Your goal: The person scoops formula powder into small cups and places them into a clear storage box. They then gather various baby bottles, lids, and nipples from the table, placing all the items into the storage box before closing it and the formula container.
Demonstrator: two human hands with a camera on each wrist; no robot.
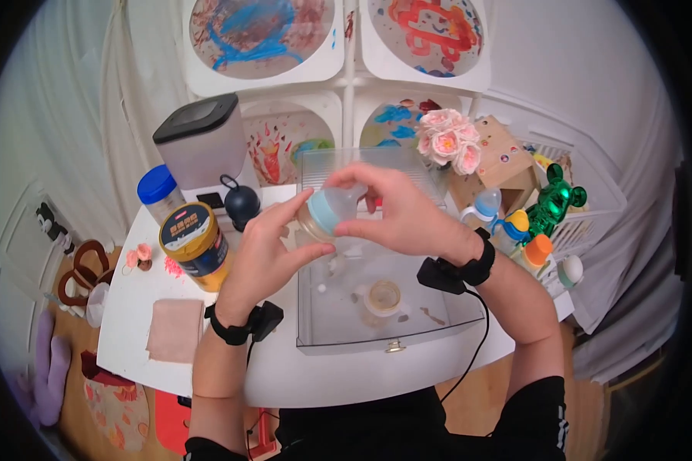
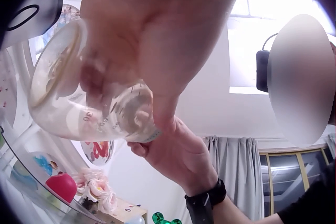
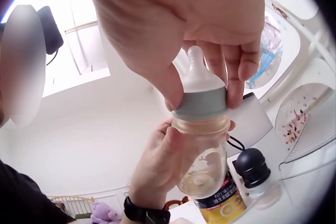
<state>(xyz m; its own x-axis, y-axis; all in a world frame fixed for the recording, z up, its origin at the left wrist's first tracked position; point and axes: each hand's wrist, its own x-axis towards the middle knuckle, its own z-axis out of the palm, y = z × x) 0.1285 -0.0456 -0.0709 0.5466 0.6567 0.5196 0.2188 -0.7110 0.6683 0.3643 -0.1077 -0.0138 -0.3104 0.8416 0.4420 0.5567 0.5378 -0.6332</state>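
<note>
A clear baby bottle is held up over the box, tilted in the head view. Its collar is pale green-blue, with a translucent teat on top. My left hand grips the bottle's body, thumb on one side and fingers on the other. With thumb and fingers, my right hand pinches the collar. The collar sits on the bottle's neck, and the measuring marks show in the left wrist view. Below both hands lies a grey see-through box with a front clasp.
To the left stand a yellow tub, a blue-lidded jar, a dark round-topped bottle and a grey-white appliance. A folded cloth lies in front. At right are several bottles, a green bear figure and pink flowers.
</note>
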